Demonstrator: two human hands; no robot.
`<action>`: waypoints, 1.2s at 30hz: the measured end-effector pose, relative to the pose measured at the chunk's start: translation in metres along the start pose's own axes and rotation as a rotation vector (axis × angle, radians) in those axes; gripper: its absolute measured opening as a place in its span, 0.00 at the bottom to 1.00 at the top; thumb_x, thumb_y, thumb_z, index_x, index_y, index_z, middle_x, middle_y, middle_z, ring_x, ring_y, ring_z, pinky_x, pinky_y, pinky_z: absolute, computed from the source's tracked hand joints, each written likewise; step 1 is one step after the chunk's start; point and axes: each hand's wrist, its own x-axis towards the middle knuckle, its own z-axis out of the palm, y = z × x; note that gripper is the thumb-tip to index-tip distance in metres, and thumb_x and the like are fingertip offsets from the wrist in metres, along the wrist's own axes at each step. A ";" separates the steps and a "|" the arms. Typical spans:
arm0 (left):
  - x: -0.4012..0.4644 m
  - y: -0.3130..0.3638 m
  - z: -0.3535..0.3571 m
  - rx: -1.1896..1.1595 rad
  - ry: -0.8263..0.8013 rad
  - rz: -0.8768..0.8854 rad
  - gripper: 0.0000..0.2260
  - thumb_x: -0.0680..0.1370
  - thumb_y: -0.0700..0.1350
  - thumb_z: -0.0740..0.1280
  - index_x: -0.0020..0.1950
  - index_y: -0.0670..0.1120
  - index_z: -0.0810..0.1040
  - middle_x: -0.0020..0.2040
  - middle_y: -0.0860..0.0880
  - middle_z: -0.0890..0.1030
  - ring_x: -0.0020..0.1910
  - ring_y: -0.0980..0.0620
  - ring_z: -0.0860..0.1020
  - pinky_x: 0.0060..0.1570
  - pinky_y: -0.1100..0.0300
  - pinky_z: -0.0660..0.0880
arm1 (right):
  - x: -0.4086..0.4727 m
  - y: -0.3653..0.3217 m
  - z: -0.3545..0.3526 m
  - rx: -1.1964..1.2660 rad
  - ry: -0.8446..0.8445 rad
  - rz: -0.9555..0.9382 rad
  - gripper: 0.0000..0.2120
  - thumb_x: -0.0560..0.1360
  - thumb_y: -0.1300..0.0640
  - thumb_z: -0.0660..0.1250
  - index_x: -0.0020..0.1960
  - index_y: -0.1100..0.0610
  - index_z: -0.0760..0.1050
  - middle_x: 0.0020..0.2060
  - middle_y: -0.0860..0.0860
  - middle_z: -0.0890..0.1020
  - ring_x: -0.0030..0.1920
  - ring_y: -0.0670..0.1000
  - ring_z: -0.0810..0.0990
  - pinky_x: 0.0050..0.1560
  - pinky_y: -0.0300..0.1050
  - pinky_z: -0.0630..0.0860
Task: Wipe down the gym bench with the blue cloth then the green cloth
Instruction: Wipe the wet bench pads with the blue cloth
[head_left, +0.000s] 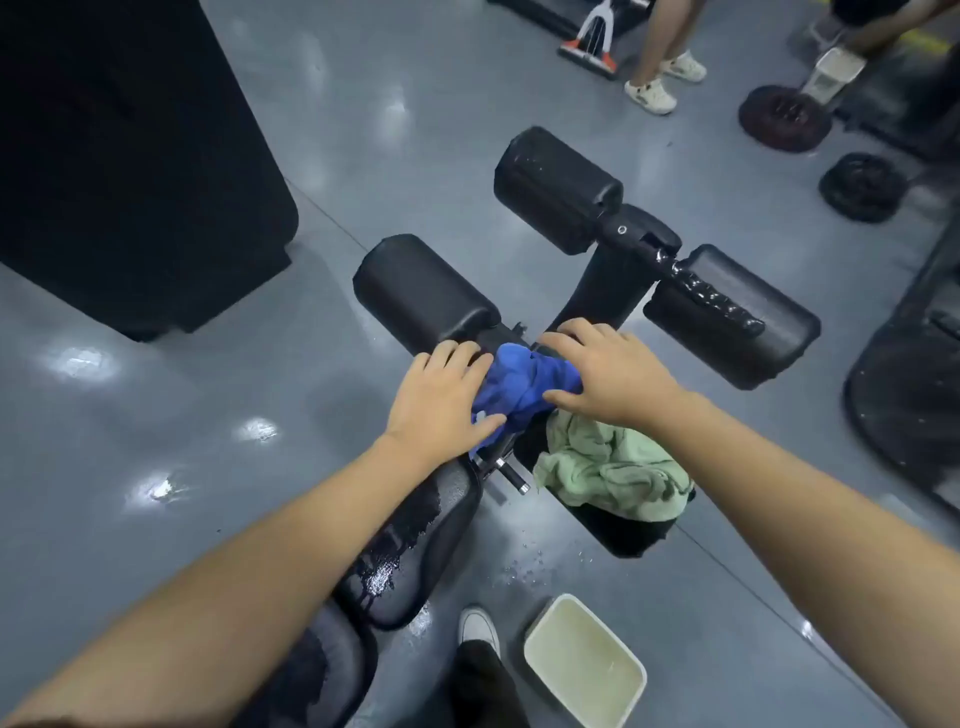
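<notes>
1. The blue cloth (524, 384) lies bunched over the central bar of the gym bench (415, 540), between the near pair of black roller pads, and both hands press on it.
2. The left hand (441, 400) lies palm down on the cloth's left side; its fingers are fairly straight and slightly apart, the fingertips reaching the bar, the thumb lying along the cloth's near edge.
3. The right hand (608, 369) covers the cloth's right side; its fingers are spread and bent a little over the bar, the thumb pressing the cloth's near edge. Whether the fingers truly grip the fabric cannot be told.
4. The green cloth (613, 467) sits crumpled on the near right roller pad, just beside the blue cloth and below the right wrist, touched by neither hand.
5. The bench's padded seat runs toward the lower left under the left forearm, and its black surface glistens with wet streaks.
6. Two further roller pads (556, 187) stand beyond the hands on an upright post.
7. A pale rectangular basin (584, 665) of cloudy water stands on the grey floor (208, 415) at the lower right, next to the wearer's white shoe (478, 623). Water droplets speckle the floor between basin and bench.
8. At the top right another person's legs and white shoes (665, 78) are seen near dark weight plates (784, 117).
</notes>
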 end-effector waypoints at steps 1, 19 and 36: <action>0.006 0.001 0.009 0.000 -0.050 -0.027 0.31 0.71 0.67 0.66 0.65 0.46 0.75 0.60 0.50 0.75 0.59 0.47 0.73 0.53 0.51 0.72 | 0.007 0.004 0.006 0.025 -0.033 0.000 0.35 0.73 0.36 0.66 0.76 0.44 0.62 0.69 0.49 0.69 0.64 0.56 0.72 0.59 0.54 0.73; -0.014 -0.021 0.030 -0.131 0.015 -0.192 0.06 0.66 0.47 0.69 0.38 0.46 0.77 0.42 0.52 0.76 0.39 0.48 0.72 0.35 0.57 0.65 | 0.029 -0.026 0.017 0.093 -0.119 -0.012 0.25 0.71 0.51 0.70 0.67 0.46 0.72 0.55 0.50 0.74 0.48 0.55 0.77 0.46 0.51 0.77; -0.271 -0.178 -0.088 -0.016 0.213 -0.386 0.07 0.69 0.48 0.71 0.42 0.47 0.75 0.45 0.54 0.75 0.42 0.50 0.73 0.26 0.55 0.72 | 0.011 -0.321 -0.001 0.139 0.126 -0.298 0.23 0.71 0.51 0.71 0.65 0.48 0.74 0.53 0.49 0.75 0.47 0.57 0.79 0.42 0.53 0.78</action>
